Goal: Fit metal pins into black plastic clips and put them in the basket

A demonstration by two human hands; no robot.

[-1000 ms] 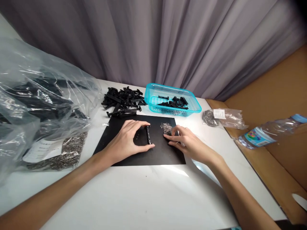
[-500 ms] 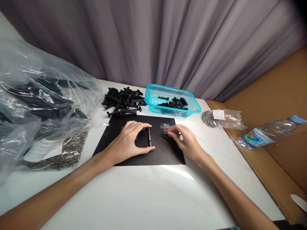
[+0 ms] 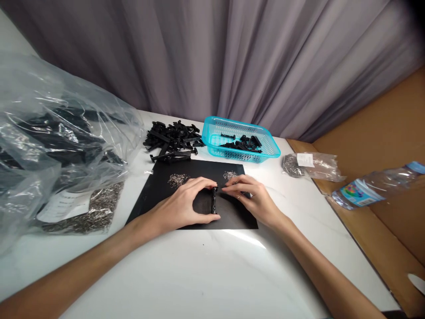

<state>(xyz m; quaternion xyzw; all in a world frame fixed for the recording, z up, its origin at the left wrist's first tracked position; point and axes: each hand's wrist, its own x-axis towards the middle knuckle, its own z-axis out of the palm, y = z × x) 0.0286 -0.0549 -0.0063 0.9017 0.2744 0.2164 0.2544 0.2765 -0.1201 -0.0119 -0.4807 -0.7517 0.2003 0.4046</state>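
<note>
Between the thumb and forefinger of my left hand (image 3: 186, 204) a slim black plastic part (image 3: 214, 200) is gripped by its two ends, over the black mat (image 3: 232, 217). Just right of it, the fingertips of my right hand (image 3: 250, 193) are pinched together close to the part's upper end; anything in that pinch is too small to make out. Beyond my right fingers lies a small heap of tiny metal pieces (image 3: 229, 175). A second heap of similar metal pieces (image 3: 178, 179) sits behind my left hand.
A pile of black parts (image 3: 174, 137) lies at the back, beside a blue basket (image 3: 274, 153) holding more. Large clear plastic bags (image 3: 73, 128) and a bag of metal pieces (image 3: 99, 208) occupy the left. A small bag (image 3: 294, 165) and a plastic bottle (image 3: 361, 192) lie right.
My left hand has moved slightly right and nearer with the black part, uncovering the left metal heap. My right fingers have come away from the right heap to beside the part.
</note>
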